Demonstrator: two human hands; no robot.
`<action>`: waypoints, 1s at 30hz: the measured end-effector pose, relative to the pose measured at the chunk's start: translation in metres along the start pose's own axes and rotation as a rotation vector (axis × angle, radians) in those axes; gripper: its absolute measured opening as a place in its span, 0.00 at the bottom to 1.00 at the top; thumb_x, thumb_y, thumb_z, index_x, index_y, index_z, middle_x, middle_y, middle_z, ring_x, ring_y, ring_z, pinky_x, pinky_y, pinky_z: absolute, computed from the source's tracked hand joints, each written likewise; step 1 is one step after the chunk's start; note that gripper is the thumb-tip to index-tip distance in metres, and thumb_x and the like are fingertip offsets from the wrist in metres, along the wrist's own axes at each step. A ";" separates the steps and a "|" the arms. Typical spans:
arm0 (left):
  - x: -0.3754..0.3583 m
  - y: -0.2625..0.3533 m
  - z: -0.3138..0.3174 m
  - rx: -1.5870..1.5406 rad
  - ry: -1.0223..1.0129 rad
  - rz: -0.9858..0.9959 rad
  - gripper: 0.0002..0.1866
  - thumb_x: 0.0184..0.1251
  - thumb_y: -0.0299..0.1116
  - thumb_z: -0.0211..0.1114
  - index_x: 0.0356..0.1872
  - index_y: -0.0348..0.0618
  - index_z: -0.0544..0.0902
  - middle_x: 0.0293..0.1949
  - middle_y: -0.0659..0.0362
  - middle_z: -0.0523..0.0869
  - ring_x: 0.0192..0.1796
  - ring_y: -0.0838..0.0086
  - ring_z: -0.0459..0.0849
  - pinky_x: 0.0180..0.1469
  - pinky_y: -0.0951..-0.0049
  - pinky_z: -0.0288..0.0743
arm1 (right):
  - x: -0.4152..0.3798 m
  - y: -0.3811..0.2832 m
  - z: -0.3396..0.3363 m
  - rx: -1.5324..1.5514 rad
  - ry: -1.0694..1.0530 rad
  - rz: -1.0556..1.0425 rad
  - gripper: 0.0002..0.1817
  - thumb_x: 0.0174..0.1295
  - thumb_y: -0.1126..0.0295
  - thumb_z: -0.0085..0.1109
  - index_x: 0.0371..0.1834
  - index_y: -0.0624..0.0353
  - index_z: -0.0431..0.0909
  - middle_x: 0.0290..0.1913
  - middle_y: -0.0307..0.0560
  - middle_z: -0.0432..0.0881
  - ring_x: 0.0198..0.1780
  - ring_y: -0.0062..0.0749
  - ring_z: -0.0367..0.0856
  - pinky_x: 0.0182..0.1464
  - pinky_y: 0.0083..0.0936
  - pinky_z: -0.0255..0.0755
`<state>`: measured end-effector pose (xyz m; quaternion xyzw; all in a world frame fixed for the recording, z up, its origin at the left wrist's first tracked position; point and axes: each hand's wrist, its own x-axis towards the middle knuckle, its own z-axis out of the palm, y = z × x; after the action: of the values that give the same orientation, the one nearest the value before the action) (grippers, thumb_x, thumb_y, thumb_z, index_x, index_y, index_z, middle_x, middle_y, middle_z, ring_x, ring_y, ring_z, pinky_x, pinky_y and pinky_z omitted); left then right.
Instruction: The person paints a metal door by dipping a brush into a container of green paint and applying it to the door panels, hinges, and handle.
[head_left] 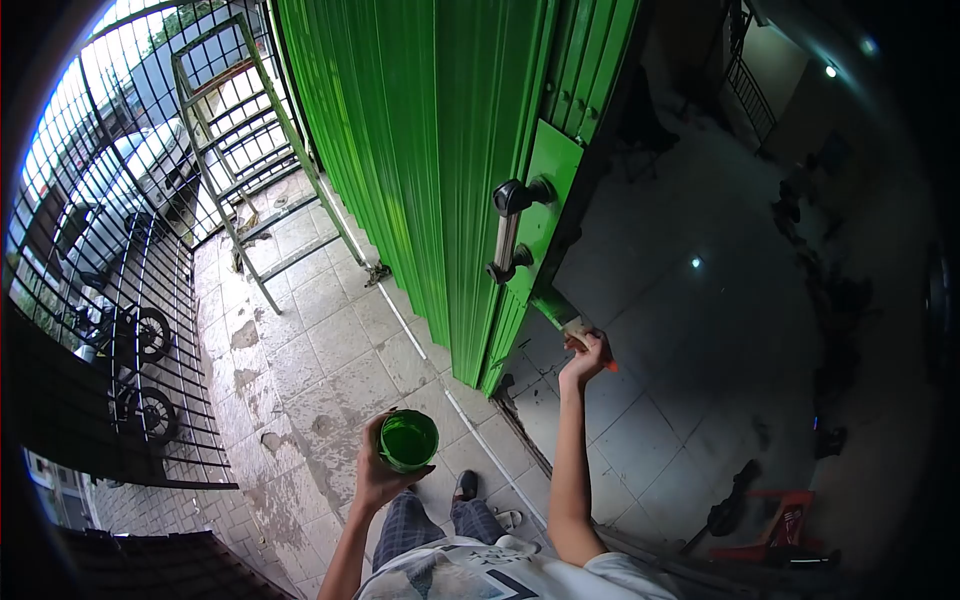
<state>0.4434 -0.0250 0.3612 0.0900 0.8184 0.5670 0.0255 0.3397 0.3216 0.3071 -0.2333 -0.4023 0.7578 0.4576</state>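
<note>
My left hand (376,468) is wrapped round a round tub of green paint (408,440), held upright with its open top towards me. Out to the right, my right hand (588,355) grips a paintbrush (572,322) whose bristles look green. The bristles are at the edge of the green folding metal door (420,130), below its handle; whether they touch it is hard to tell. The black and silver handle (507,230) stands out from a flat green plate (556,165) on the door.
A metal stepladder (232,160) stands at the left by a barred fence (130,240), with motorcycles (150,335) and a car beyond. A floor track (425,345) runs below the door. A red plastic chair (778,525) is in the dim room at the right.
</note>
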 end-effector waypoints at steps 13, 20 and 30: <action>0.003 0.013 0.000 0.015 0.044 0.045 0.51 0.29 0.34 0.85 0.60 0.38 0.64 0.54 0.51 0.76 0.57 0.65 0.77 0.60 0.66 0.72 | 0.005 -0.139 0.102 0.188 -0.137 -0.292 0.10 0.52 0.70 0.46 0.28 0.66 0.74 0.25 0.49 0.77 0.19 0.32 0.76 0.26 0.23 0.72; 0.003 0.012 0.002 0.005 0.038 0.078 0.50 0.30 0.35 0.85 0.60 0.39 0.64 0.53 0.51 0.77 0.56 0.65 0.78 0.60 0.66 0.72 | 0.002 -0.039 0.028 -0.032 -0.050 -0.101 0.10 0.53 0.69 0.47 0.28 0.65 0.74 0.25 0.49 0.78 0.20 0.32 0.77 0.24 0.22 0.71; 0.023 0.052 -0.042 0.163 0.128 0.215 0.49 0.33 0.37 0.83 0.61 0.43 0.64 0.60 0.50 0.74 0.60 0.58 0.76 0.61 0.63 0.72 | -0.094 -0.157 0.056 -0.028 -0.513 0.146 0.12 0.58 0.66 0.47 0.32 0.64 0.76 0.28 0.46 0.79 0.21 0.33 0.79 0.21 0.21 0.73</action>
<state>0.4204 -0.0415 0.4257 0.1424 0.8473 0.5028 -0.0950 0.4230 0.2573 0.4665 -0.0684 -0.4976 0.8176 0.2817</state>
